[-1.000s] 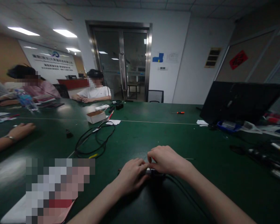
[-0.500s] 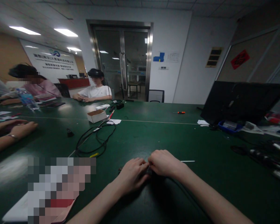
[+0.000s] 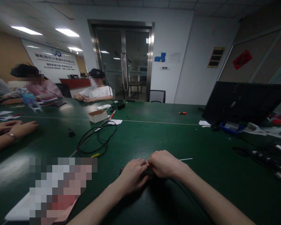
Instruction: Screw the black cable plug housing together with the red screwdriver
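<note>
My left hand (image 3: 135,173) rests low over the green table, its fingers curled round a dark thing (image 3: 121,170) that pokes out at the left and is otherwise hidden. Against its fingertips, my right hand (image 3: 163,164) is closed in a pinch, knuckles up. A thin white strip (image 3: 186,159), like a cable tie, sticks out to the right from behind my right hand; where it meets the fingers is hidden. Under my right forearm a black cable (image 3: 185,190) runs off towards me.
Left of my hands lie a looped black cable (image 3: 105,143), a pink-and-white item (image 3: 67,215), partly blurred, and a small black piece (image 3: 71,132). Beyond are an open cardboard box (image 3: 97,117) and a screwdriver (image 3: 182,113). A monitor (image 3: 243,103) stands right. Co-workers sit left.
The white strip has shifted slightly left, and its free end now tilts up more. My hands stay almost in place. At the left, a co-worker's hands have moved a little.
</note>
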`<act>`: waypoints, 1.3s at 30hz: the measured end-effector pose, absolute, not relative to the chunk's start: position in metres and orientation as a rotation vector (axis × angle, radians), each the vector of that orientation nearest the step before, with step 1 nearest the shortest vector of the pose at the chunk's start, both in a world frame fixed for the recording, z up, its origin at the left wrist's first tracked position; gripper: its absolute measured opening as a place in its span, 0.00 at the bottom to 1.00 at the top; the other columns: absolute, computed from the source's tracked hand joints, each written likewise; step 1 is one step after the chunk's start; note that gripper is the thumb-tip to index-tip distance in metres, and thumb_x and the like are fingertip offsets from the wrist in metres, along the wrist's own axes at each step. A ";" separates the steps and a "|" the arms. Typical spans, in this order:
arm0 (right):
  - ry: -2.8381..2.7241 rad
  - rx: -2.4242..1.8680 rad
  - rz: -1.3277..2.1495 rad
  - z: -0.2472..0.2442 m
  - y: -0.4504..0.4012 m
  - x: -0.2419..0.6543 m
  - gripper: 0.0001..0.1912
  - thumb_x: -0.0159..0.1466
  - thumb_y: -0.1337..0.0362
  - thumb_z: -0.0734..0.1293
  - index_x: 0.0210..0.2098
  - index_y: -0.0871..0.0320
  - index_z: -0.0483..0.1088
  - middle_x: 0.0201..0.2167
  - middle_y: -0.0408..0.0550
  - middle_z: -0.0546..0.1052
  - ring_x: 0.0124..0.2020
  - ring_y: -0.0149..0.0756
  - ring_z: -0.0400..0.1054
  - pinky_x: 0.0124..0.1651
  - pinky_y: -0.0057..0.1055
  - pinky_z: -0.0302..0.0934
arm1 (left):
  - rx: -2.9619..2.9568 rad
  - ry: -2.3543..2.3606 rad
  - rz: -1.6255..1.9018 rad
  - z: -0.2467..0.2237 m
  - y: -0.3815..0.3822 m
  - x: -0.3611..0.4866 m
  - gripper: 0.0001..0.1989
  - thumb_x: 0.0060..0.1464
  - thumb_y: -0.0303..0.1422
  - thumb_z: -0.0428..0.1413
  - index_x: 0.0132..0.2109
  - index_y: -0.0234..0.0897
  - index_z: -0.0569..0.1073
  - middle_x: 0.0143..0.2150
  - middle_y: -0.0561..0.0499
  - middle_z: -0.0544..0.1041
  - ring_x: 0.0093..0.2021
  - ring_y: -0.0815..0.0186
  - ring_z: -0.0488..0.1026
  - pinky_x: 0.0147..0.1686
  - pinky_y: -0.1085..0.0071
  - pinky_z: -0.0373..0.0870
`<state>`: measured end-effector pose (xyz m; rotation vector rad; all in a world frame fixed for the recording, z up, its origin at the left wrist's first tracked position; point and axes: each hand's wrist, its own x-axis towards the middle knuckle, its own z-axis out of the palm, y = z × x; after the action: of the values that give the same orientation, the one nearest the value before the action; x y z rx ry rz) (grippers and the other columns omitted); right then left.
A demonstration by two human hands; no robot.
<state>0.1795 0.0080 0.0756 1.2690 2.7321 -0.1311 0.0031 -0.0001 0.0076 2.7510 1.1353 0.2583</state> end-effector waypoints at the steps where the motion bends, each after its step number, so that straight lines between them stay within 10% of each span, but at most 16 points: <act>1: 2.738 1.268 -0.143 0.076 0.008 0.179 0.10 0.59 0.69 0.63 0.34 0.59 0.77 0.36 0.56 0.81 0.38 0.45 0.76 0.34 0.31 0.59 | 2.749 1.138 0.250 0.008 0.000 0.003 0.08 0.59 0.32 0.55 0.45 0.37 0.73 0.46 0.45 0.75 0.45 0.57 0.71 0.45 0.64 0.68; 16: 3.370 1.459 -0.723 0.114 0.005 0.207 0.12 0.61 0.75 0.62 0.42 0.56 0.60 0.37 0.46 0.73 0.36 0.33 0.68 0.38 0.30 0.61 | 2.738 1.110 0.288 0.012 -0.003 0.003 0.18 0.65 0.38 0.53 0.59 0.39 0.69 0.48 0.45 0.74 0.46 0.54 0.71 0.44 0.61 0.68; 39: 3.319 1.592 -0.641 0.112 0.007 0.204 0.14 0.62 0.71 0.67 0.43 0.56 0.58 0.34 0.44 0.75 0.33 0.34 0.72 0.36 0.31 0.66 | 2.746 1.083 0.282 0.008 -0.001 0.001 0.18 0.66 0.37 0.51 0.61 0.43 0.68 0.48 0.45 0.74 0.46 0.55 0.71 0.43 0.62 0.67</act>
<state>0.2037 0.0066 0.1125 1.5917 3.3185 -0.6409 0.0014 -0.0010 0.0077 2.7463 1.0835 0.2823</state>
